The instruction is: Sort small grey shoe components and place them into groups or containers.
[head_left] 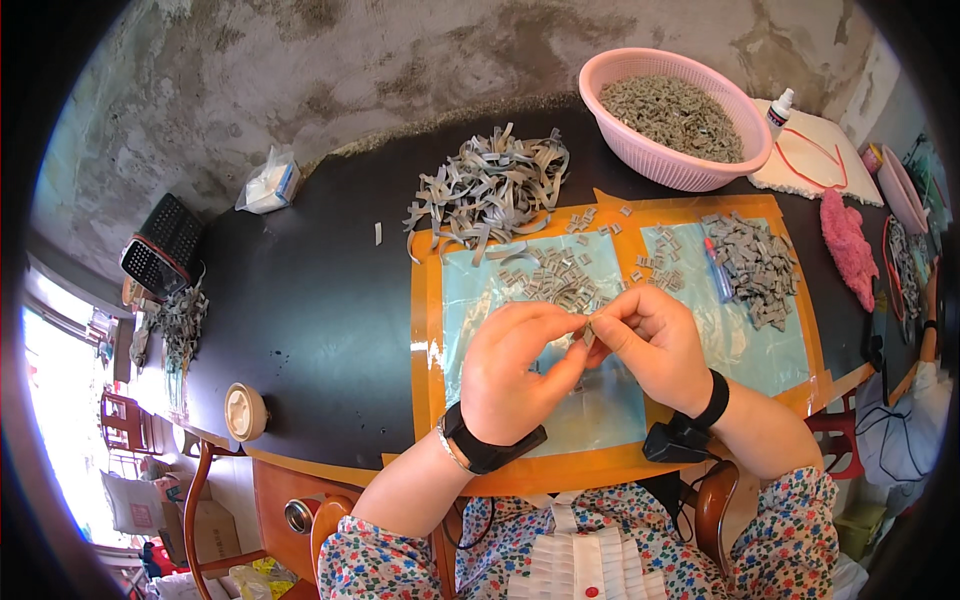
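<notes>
We see a small clear plastic bag (268,184) with something white and blue inside, lying on the grey floor past the far left edge of the worktop (300,300). A small white bottle (781,108) with a dark label stands at the far right, by a pink basket (672,160). A brown cardboard box (205,528) sits low on the left.

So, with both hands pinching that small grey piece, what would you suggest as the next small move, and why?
Probably set it down with the small grey pieces on the blue mat: the left hand and right hand pinch the piece just above it.
</notes>
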Motion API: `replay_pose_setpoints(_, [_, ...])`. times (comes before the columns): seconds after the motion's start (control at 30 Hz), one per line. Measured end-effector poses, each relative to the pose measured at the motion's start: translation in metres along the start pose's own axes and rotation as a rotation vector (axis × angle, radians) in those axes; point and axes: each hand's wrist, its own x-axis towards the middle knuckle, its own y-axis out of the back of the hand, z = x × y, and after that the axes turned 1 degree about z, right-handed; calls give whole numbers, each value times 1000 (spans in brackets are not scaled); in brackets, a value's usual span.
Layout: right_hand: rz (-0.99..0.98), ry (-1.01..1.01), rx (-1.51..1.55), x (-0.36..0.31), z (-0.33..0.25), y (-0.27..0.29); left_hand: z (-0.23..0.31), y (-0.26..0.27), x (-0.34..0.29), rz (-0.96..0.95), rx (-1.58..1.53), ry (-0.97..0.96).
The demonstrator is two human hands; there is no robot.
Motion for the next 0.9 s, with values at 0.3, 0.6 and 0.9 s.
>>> replay_pose_setpoints(0.3, [-48, -60, 109, -2, 8, 0, 0, -1, 2, 32, 16, -59])
replay_pose_setpoints(0.6, [-12, -140, 287, -1, 9, 0, -2, 2, 2, 33, 27, -51])
replay_pose_setpoints(0.9, [15, -8, 92, 8, 3, 10, -7, 12, 6, -191, -166, 226])
